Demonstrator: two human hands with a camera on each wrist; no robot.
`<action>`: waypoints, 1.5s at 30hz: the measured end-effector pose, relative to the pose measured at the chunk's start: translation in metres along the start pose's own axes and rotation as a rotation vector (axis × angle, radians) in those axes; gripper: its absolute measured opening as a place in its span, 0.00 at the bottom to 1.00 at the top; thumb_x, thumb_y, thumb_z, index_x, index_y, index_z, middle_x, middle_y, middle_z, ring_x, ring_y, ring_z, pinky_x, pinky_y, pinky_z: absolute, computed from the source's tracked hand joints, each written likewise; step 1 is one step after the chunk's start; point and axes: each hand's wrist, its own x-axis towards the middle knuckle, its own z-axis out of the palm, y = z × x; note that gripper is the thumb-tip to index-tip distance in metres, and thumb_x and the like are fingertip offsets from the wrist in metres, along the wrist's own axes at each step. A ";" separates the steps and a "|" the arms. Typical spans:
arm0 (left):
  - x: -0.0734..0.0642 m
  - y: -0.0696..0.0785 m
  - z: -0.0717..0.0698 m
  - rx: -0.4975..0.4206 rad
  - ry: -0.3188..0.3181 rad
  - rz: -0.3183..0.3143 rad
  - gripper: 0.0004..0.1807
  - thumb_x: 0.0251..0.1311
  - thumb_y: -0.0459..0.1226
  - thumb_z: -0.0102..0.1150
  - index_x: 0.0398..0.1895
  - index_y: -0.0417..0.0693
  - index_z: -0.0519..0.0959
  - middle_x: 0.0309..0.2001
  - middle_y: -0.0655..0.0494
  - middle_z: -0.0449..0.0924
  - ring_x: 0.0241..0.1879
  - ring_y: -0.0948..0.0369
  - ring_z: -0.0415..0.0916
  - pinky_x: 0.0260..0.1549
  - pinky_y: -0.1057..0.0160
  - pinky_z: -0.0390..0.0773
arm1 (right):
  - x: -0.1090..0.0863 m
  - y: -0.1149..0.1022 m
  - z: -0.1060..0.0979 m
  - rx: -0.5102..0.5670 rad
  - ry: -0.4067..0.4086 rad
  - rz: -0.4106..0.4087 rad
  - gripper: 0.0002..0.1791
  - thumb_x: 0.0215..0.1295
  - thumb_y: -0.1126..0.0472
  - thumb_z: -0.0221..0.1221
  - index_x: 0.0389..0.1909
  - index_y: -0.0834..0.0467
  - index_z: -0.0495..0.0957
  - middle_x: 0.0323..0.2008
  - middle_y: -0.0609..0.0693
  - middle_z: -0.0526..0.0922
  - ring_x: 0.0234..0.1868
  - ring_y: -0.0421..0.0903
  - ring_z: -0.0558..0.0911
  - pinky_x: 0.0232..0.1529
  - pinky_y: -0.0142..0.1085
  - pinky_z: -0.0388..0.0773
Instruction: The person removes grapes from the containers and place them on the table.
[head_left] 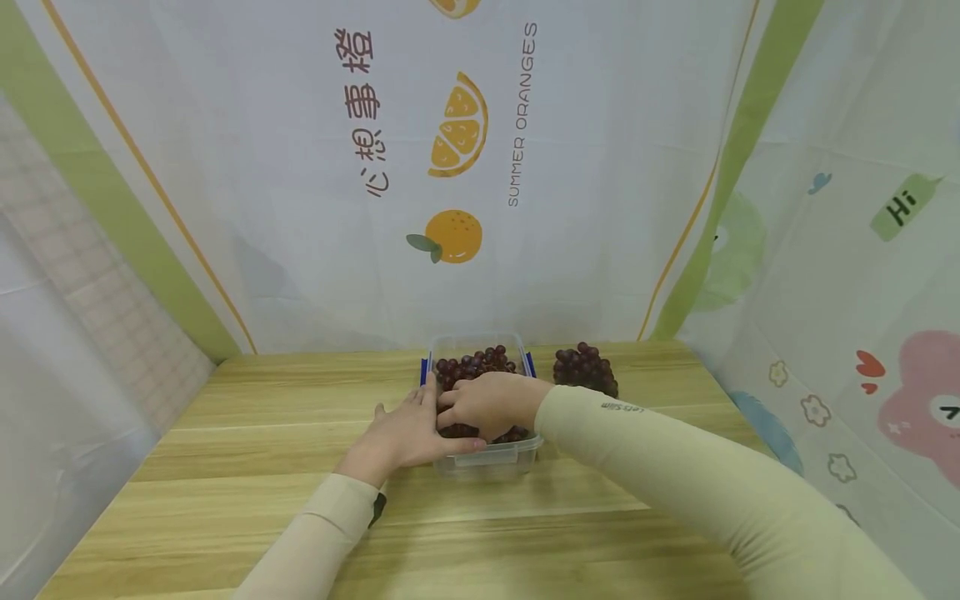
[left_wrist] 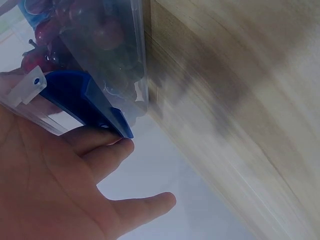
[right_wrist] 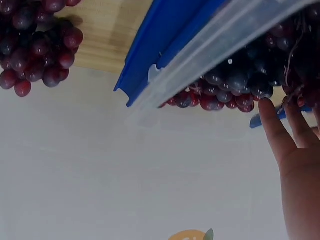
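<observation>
A clear plastic box (head_left: 486, 457) with blue side latches (left_wrist: 75, 95) stands on the table, filled with dark red grapes (head_left: 480, 363). My left hand (head_left: 405, 433) lies at its near left corner, with the thumb along the front rim. In the left wrist view, that hand's fingertips touch the blue latch and its little finger sticks out. My right hand (head_left: 491, 404) reaches into the box from the right, palm down. In the right wrist view its fingers (right_wrist: 275, 127) extend to the grapes and a thin stem, pressing on them. Part of the grapes is hidden under this hand.
Another bunch of grapes (head_left: 585, 368) lies on the table just right of the box. The wooden tabletop (head_left: 300, 433) ends at a printed white cloth (head_left: 360, 292) behind the box. More patterned cloth (head_left: 817, 350) hangs at the right.
</observation>
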 end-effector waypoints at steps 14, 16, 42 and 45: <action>0.000 0.000 0.001 0.016 0.001 -0.005 0.81 0.48 0.85 0.55 0.88 0.44 0.30 0.86 0.42 0.49 0.85 0.42 0.52 0.72 0.15 0.43 | -0.001 -0.001 0.011 -0.029 0.038 0.066 0.36 0.76 0.40 0.62 0.81 0.35 0.63 0.68 0.47 0.79 0.45 0.44 0.89 0.43 0.37 0.88; 0.000 0.000 0.001 0.016 0.003 -0.008 0.82 0.47 0.86 0.54 0.88 0.44 0.30 0.86 0.41 0.49 0.85 0.42 0.53 0.72 0.15 0.43 | -0.001 0.000 0.011 -0.010 0.034 0.088 0.35 0.75 0.39 0.63 0.79 0.38 0.65 0.65 0.47 0.82 0.34 0.42 0.87 0.40 0.36 0.88; 0.001 0.001 0.002 0.031 -0.003 -0.023 0.83 0.46 0.86 0.54 0.87 0.43 0.30 0.86 0.39 0.49 0.85 0.42 0.54 0.72 0.16 0.47 | -0.008 0.013 0.017 0.221 0.127 0.104 0.24 0.72 0.45 0.69 0.63 0.49 0.79 0.56 0.46 0.87 0.43 0.40 0.87 0.52 0.36 0.87; 0.001 0.001 0.002 0.038 -0.005 -0.025 0.83 0.46 0.87 0.53 0.88 0.43 0.31 0.86 0.39 0.50 0.85 0.42 0.54 0.72 0.16 0.48 | -0.009 0.017 0.015 0.255 0.134 0.097 0.22 0.70 0.49 0.71 0.60 0.50 0.79 0.53 0.46 0.87 0.40 0.38 0.84 0.50 0.35 0.86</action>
